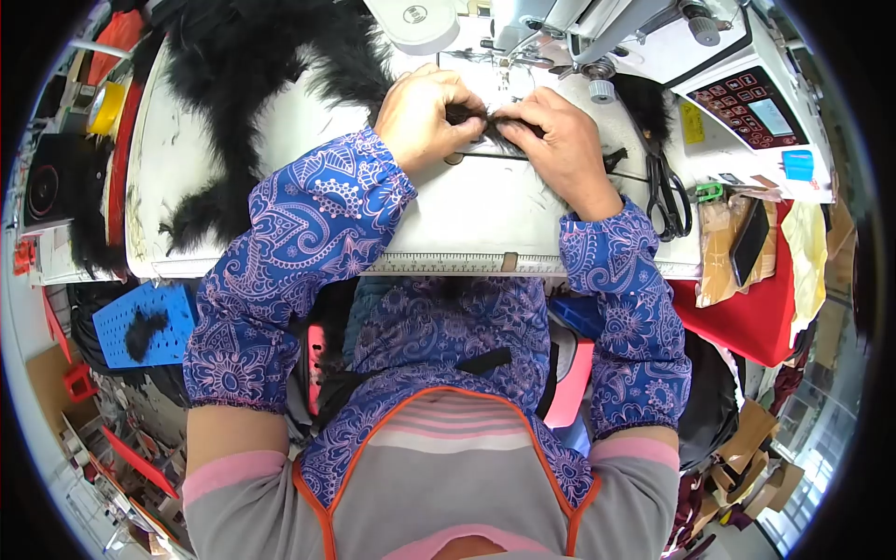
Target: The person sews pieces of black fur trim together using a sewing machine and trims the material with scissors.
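Fur (224, 84) left on table (495, 201), scissors (665, 201) right, ruler (448, 264) in front

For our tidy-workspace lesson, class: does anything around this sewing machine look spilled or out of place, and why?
A loose dark tuft rests on the blue perforated surface at lower left, apart from the black fluff on the white table. It looks like a stray bit. Nothing appears clearly damaged.

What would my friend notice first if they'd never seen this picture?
Probably the bright blue patterned sleeves, crossing the white table's near edge. Next, the fluffy black material spread over its left side. Then the left hand and right hand, pinching black fluff close to the sewing machine.
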{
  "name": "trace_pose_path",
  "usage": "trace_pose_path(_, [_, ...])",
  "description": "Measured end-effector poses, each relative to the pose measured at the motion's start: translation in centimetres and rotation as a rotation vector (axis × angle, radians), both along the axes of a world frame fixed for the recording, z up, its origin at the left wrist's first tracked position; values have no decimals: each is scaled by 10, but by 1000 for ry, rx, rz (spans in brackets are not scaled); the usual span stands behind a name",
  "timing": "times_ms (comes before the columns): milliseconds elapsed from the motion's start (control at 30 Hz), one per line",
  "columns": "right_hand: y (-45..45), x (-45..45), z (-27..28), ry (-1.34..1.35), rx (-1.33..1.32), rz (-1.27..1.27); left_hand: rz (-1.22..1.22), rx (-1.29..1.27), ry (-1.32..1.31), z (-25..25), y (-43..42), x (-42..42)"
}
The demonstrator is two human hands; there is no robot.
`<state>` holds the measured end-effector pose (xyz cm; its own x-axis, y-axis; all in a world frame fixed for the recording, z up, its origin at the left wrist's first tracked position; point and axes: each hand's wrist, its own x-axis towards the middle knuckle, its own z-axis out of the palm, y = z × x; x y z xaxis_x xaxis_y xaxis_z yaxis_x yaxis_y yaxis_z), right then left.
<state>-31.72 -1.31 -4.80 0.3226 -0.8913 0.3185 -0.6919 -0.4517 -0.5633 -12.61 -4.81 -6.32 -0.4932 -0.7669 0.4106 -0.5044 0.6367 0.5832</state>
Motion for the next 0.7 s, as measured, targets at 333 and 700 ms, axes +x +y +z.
trace_pose_path(333, [-18,-8,-6,78,-77,-102,50,-3,78,-8,-22,-16])
trace_pose_path(700, [-31,-5,-3,60,235,-255,129,30,20,-13,-38,-19])
